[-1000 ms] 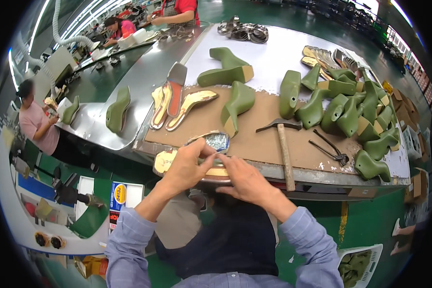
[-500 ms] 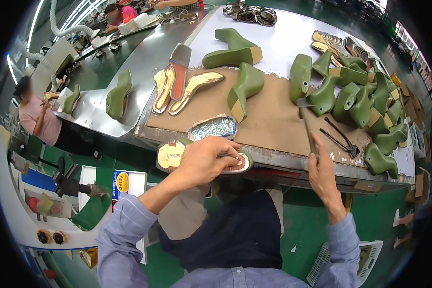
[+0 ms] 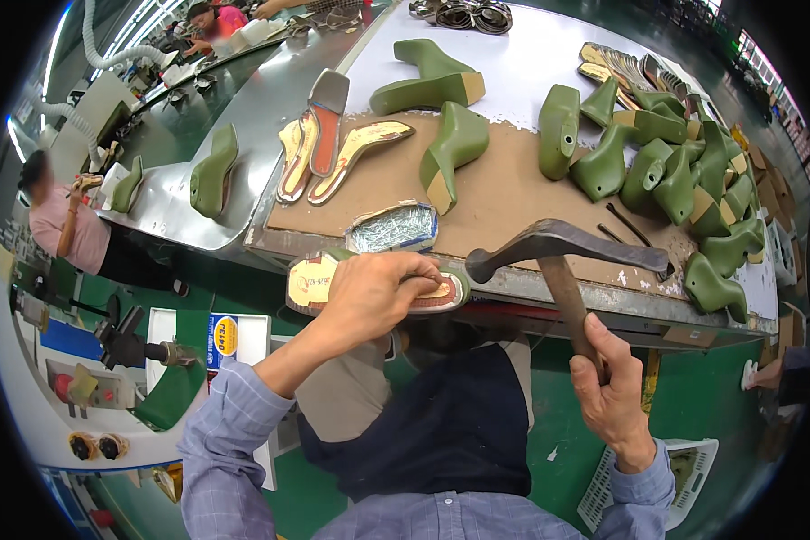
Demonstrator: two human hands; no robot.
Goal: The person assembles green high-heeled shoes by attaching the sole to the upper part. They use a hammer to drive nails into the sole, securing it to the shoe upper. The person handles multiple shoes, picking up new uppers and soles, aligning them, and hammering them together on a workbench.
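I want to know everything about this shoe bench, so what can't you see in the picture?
Head view only:
- Middle of the insole-topped green shoe last: covered by the left hand.
- Whether a nail sits under those fingers: hidden.
- Wooden handle end of the dark metal hammer: wrapped inside the right hand.
- Small tray of silver nails: nails too small to count.

Head-worn fisheye, steeply down, close over workbench point(image 3: 513, 193)

Left hand point(image 3: 378, 292) curled, pressing down; right hand point(image 3: 607, 396) fisted, raised.
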